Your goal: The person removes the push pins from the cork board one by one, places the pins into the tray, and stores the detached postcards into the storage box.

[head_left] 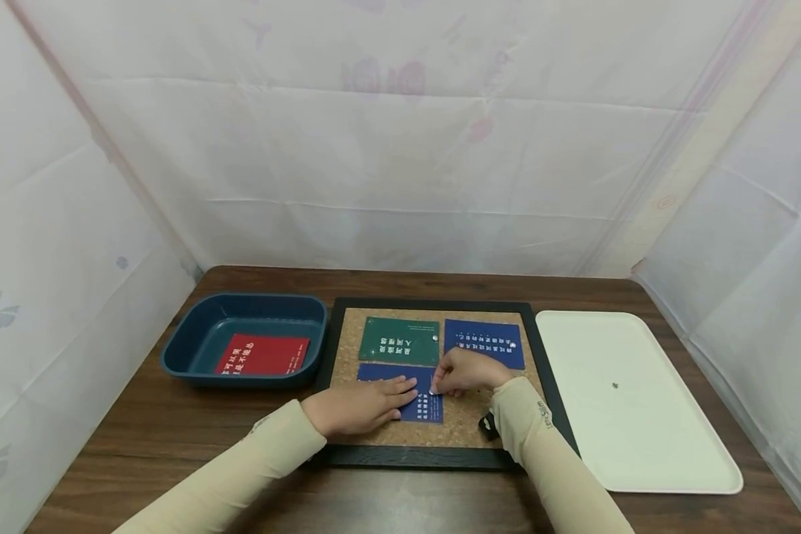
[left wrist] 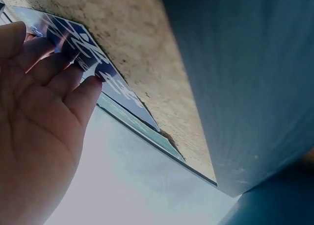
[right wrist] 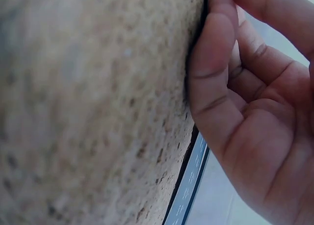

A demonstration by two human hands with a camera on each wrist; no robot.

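Note:
A black-framed cork board (head_left: 467, 423) lies in front of me with three cards on it. My left hand (head_left: 374, 400) rests flat, fingers straight, on the lower dark blue card (head_left: 423, 408); the left wrist view shows those fingers (left wrist: 73, 83) pressing the blue card (left wrist: 113, 83) onto the cork (left wrist: 147, 48). My right hand (head_left: 450, 378), fingers curled, pinches a small silver pin (head_left: 432, 390) at that card's top right edge. In the right wrist view, the curled fingers (right wrist: 221, 87) lie against the cork (right wrist: 98, 112). A green card (head_left: 399, 341) and another blue card (head_left: 483, 343) sit further back, each pinned.
A dark blue bin (head_left: 193, 348) holding a red card (head_left: 262, 355) stands left of the board. A white tray (head_left: 641, 415) with one small pin (head_left: 615, 386) lies to the right. White cloth walls close in the brown table (head_left: 173, 460) on three sides.

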